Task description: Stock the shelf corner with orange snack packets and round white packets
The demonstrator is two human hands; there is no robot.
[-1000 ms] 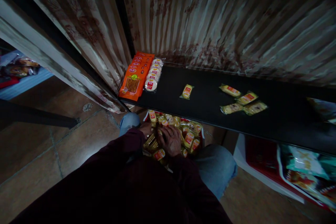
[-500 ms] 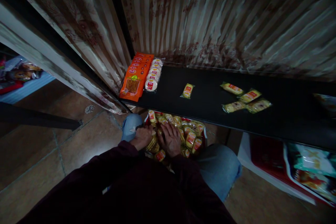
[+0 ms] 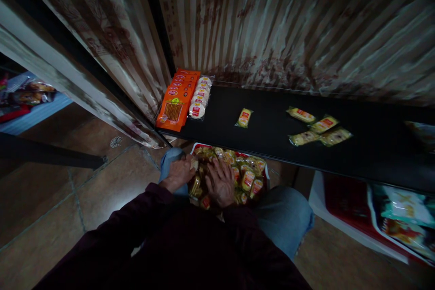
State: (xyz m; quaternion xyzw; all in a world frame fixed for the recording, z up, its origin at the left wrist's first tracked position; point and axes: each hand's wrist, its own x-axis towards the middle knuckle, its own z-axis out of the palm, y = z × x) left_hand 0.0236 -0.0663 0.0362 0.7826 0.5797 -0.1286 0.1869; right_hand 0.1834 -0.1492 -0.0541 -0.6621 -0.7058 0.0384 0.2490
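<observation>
A red basket with a white rim sits between my knees, filled with small wrapped snack cakes. My left hand is at its left side, fingers closed on a pale wrapped snack cake mostly hidden by the fingers. Over the middle of the basket, my right hand lies palm down on the packets with its fingers apart. It grips nothing that I can see.
Above the basket runs a black shelf. On it stand orange snack packets, a row of round white crackers, a single wrapped cake and several more. Another bin with bagged snacks is at right.
My left hand has shifted slightly left and up towards the basket's edge, and a pale packet now shows at its fingertips. My right hand stays nearly in place.
</observation>
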